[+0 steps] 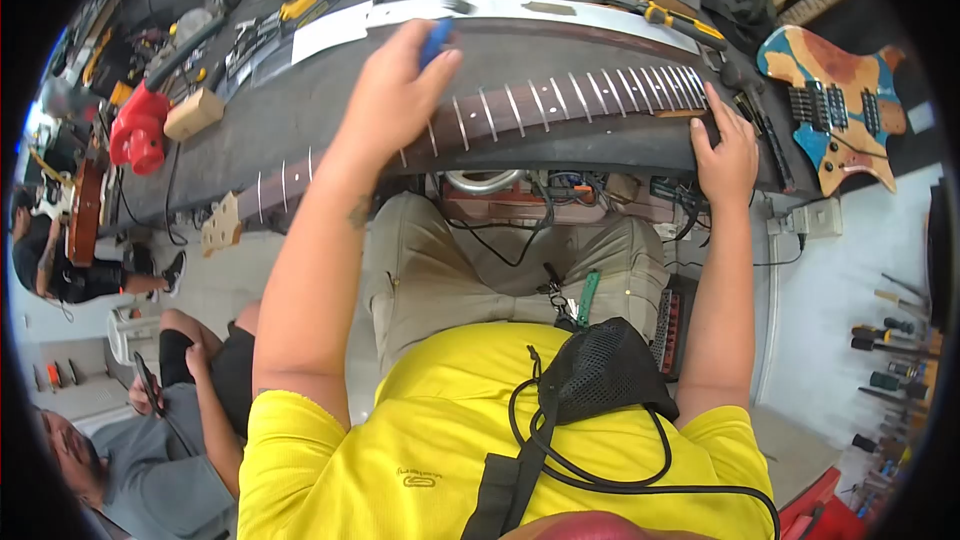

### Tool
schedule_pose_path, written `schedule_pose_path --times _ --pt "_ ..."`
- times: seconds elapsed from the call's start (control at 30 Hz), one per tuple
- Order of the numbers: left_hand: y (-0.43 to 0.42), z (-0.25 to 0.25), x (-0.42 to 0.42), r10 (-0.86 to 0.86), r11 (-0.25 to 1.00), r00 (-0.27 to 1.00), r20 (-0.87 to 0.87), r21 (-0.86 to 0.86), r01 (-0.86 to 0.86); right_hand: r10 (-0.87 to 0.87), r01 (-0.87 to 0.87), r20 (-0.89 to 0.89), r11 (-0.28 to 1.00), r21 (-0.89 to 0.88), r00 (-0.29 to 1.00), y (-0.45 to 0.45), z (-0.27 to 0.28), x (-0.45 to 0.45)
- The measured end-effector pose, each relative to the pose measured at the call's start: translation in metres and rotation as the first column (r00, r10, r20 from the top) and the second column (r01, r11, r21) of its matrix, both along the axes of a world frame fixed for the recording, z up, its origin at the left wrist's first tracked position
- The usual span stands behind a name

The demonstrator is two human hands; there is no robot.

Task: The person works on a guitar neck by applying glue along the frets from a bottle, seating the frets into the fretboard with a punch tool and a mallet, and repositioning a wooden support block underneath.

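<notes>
A long guitar neck (530, 105) with a dark fretboard and bright frets lies across the bench in front of me, its pale headstock (222, 226) extending past the bench edge at the left. Above the fretboard, my left hand (400, 90) is closed around a blue-handled brush (437, 42); its dark bristles look blurred and point away from me. My left forearm hides part of the neck. At the neck's right end, my right hand (726, 145) rests with fingers stretched and apart, the index finger touching the end of the fretboard.
White strips (400, 12) lie along the back of the dark bench (300, 105). A red blower (140, 130) and wooden block (194, 115) stand left; a multicoloured guitar body (835, 105) is right. Yellow-black clamps (680, 25) lie behind. Two people are at the left, one seated.
</notes>
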State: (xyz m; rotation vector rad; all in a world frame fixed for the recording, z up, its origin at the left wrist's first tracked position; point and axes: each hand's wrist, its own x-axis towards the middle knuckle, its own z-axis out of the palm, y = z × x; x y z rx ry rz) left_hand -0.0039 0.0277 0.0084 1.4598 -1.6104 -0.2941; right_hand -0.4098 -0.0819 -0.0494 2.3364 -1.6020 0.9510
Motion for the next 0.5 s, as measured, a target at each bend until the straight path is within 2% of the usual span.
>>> schedule_pose_path --times 0.1,0.13,0.17,0.23,0.3,0.4,0.47,0.5 --pt "-0.005 -0.020 -0.017 0.045 0.999 0.996 0.079 -0.034 -0.042 0.048 -0.048 -0.002 0.999 0.001 0.999 0.000 0.000 0.001" --pt "-0.007 -0.023 -0.016 0.050 0.990 0.986 0.160 -0.137 -0.028 0.043 -0.043 -0.003 0.999 0.006 0.999 -0.001 0.000 0.001" --pt "-0.008 -0.025 -0.014 0.066 0.989 0.988 0.143 -0.138 -0.047 0.034 -0.034 -0.003 0.999 0.009 0.999 -0.001 0.001 0.001" --pt "-0.006 -0.019 -0.016 -0.058 0.998 0.991 0.118 0.035 0.054 0.015 -0.014 -0.037 1.000 0.023 0.999 0.001 0.002 0.002" --pt "-0.008 -0.017 -0.019 -0.039 0.999 0.987 0.155 0.004 0.039 0.003 -0.002 -0.015 1.000 0.030 1.000 -0.001 0.000 0.002" --pt "-0.005 -0.007 -0.027 -0.070 0.995 0.969 0.237 0.084 0.051 0.007 -0.006 -0.015 1.000 0.025 1.000 0.000 0.001 0.003" --pt "-0.007 -0.018 -0.027 -0.147 0.981 0.960 0.239 -0.088 0.173 0.005 -0.004 -0.019 1.000 0.024 1.000 0.000 0.001 0.003" --pt "-0.008 -0.018 -0.026 -0.152 0.980 0.959 0.239 -0.092 0.178 0.001 -0.001 -0.017 1.000 0.025 1.000 0.000 0.001 0.003"
